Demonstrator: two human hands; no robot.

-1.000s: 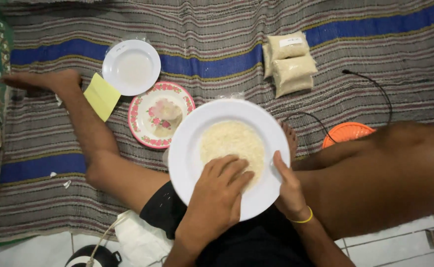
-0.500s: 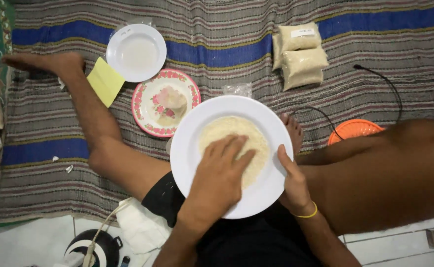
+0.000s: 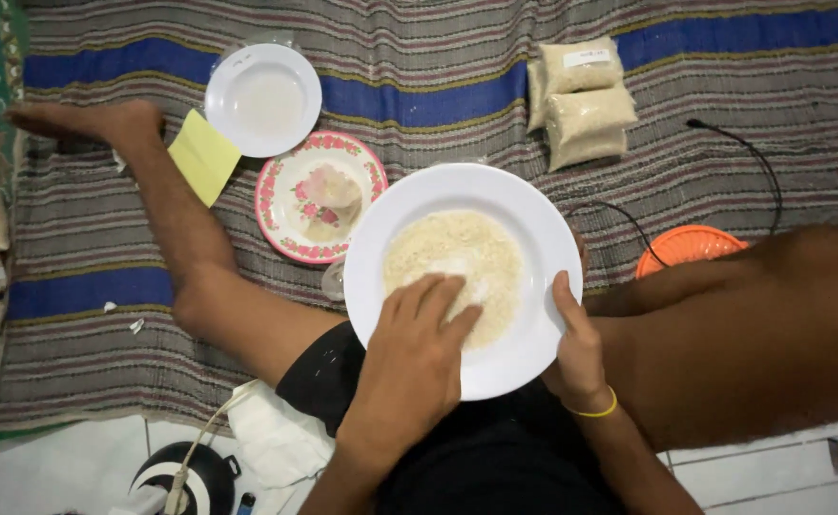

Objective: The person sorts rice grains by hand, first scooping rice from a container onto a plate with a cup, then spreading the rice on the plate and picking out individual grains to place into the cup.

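- Left hand: lower centre of the frame, palm down, fingers loosely spread and laid flat on the pale grain. It grips nothing; the fingertips press into the heap.
- Right hand: lower right of centre, curled around the near right rim of the white plate, thumb on top of the rim. The fingers beneath are hidden.
- White plate: centre of the frame, held above the person's lap. It is round, so it has no long axis; it sits level with its open face up toward the camera. The grain heap is roughly circular and lies in the plate's well.
- Risk, judged: the plate appears supported at one edge only. Downward pressure from the left hand could tip it and spill grain onto the striped mat.
- Risk, judged: a sweep of the fingers toward the rim could push grain over the edge.
- Flowered plate: left of centre, just beside the white plate, holding a small clear bag.
- Yellow card: upper left, near the flowered plate.
- Small white dish: upper left.
- Orange lid: right of centre, partly hidden by a leg.
- Three grain packets: upper right, stacked, well apart from the plate.
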